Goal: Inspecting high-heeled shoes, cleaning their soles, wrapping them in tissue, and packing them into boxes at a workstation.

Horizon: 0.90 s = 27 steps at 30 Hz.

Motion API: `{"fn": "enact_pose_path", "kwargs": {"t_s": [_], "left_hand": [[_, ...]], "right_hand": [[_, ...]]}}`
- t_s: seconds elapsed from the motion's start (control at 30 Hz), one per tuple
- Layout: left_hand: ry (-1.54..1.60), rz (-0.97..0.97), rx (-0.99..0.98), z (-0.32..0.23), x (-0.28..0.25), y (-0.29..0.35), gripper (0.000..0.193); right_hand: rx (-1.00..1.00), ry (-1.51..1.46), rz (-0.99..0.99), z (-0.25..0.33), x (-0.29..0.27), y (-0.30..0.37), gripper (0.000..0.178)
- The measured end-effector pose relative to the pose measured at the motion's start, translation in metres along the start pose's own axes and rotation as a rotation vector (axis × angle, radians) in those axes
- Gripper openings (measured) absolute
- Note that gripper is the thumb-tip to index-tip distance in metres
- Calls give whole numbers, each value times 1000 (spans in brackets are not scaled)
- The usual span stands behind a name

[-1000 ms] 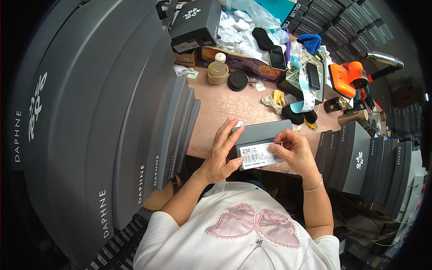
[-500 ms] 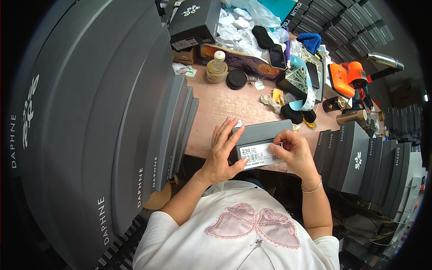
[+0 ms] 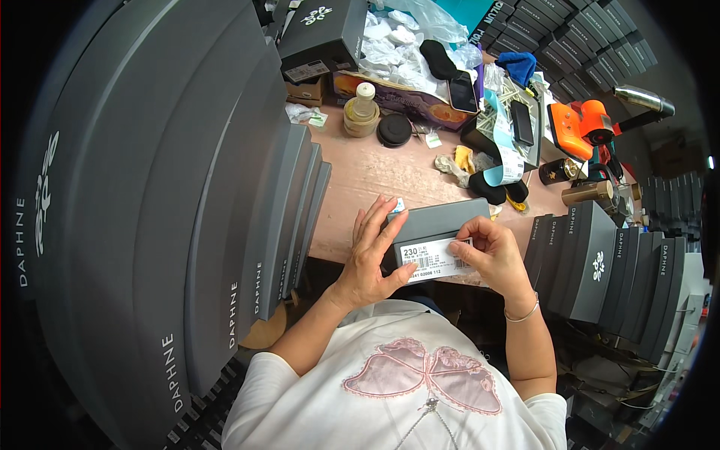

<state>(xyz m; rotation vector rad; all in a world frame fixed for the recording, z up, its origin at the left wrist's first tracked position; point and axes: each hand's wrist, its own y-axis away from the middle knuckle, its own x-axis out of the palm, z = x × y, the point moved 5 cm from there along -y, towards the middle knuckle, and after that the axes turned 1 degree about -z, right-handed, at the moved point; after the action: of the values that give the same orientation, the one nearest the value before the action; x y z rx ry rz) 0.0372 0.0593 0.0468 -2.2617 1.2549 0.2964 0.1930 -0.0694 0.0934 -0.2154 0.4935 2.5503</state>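
A grey shoebox [image 3: 441,217] lies in front of me on the pink tabletop, with a white barcode label [image 3: 431,262] on the side facing me. My left hand [image 3: 371,251] rests against the box's left end, fingers stretched out and thumb tip at the label's left part. A small white and blue sticker [image 3: 398,205] shows by its fingertips. At the label's right end, my right hand [image 3: 491,256] is closed, its thumb pressed on the label and its fingers curled. Whether that end is stuck down is hidden under the thumb.
Tall stacks of grey shoeboxes [image 3: 172,187] crowd the left, and more boxes [image 3: 581,262] stand at the right. Behind are a glue bottle [image 3: 361,112], a black round lid [image 3: 394,130], a box of sticks [image 3: 495,124], a label strip [image 3: 506,166] and an orange tool [image 3: 574,131].
My right thumb has slid very slightly to the right on the label. The label strip at the back hangs a little differently. My left hand and the shoebox look almost unmoved.
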Motion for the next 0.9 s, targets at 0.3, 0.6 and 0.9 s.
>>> {"fn": "enact_pose_path", "kwargs": {"t_s": [0.3,0.6,0.9], "left_hand": [[2,-4,-19,-1,1,-1,67],[36,-15,-30,0,1,-2,67],[41,-16,-31,1,2,-1,65]], "right_hand": [[-67,145,-84,-4,-1,0,16],[-128,452,-150,24,5,5,18],[-186,525,-127,30,8,5,18]]}}
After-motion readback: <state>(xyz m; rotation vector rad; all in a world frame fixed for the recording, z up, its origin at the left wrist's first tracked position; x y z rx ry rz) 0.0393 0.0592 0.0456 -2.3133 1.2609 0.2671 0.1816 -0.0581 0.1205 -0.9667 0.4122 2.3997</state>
